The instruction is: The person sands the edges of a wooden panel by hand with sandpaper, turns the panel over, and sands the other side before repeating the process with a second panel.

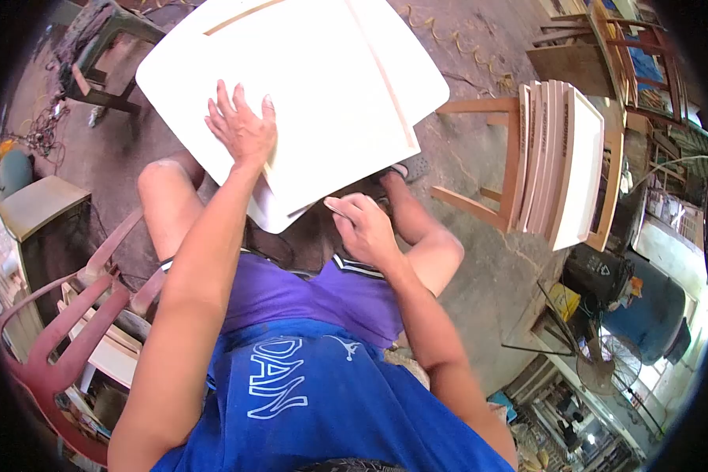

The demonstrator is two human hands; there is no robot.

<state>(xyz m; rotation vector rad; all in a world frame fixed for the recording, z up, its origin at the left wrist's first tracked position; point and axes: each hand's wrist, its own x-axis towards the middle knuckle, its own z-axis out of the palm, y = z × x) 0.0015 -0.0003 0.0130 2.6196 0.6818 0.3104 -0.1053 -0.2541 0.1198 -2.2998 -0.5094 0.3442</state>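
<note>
My left hand (242, 130) lies on a white panel (322, 118), its fingers spread over the surface. Thin wood-coloured strips (385, 79) run along the panel's far and right sides. Beneath the panel is a white surface with rounded corners (433, 86), jutting out past it. My right hand (366, 228) is closed, just off the panel's near corner. A small thin flat piece (334, 208) shows between its thumb and fingers; I cannot tell what it is.
Several white panels with wooden edges (562, 157) stand in a wooden frame on the right. A red plastic chair (55, 346) is close on the left. A fan (608, 364) stands at the lower right, and a coiled yellow hose (452, 39) lies on the floor ahead.
</note>
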